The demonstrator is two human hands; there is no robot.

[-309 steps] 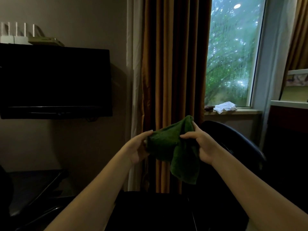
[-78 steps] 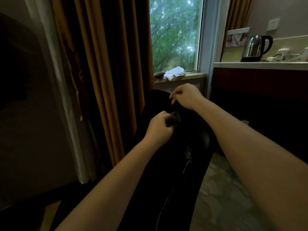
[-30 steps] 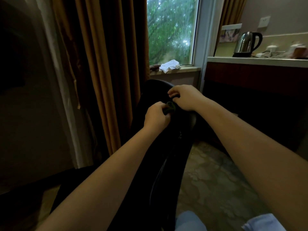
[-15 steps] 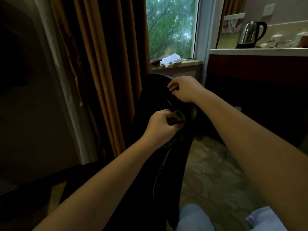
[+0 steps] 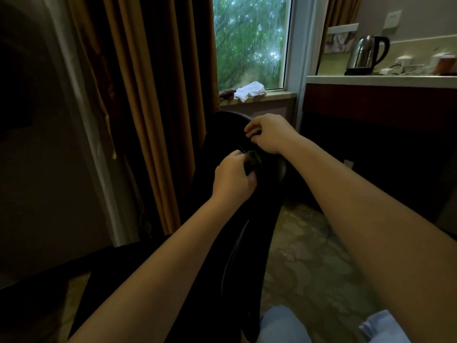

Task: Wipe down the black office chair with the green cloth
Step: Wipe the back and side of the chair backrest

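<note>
L hand (image 5: 233, 179), fingers curled, rubs bunched green cloth (image 5: 253, 160) on black office chair (image 5: 222, 137) back; R hand (image 5: 268, 133) grips chair top, prob. to steady it.

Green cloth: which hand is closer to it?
Left. The left hand grips the green cloth, bunched against the black chair; the right hand holds the chair's top edge just above the cloth.
</note>
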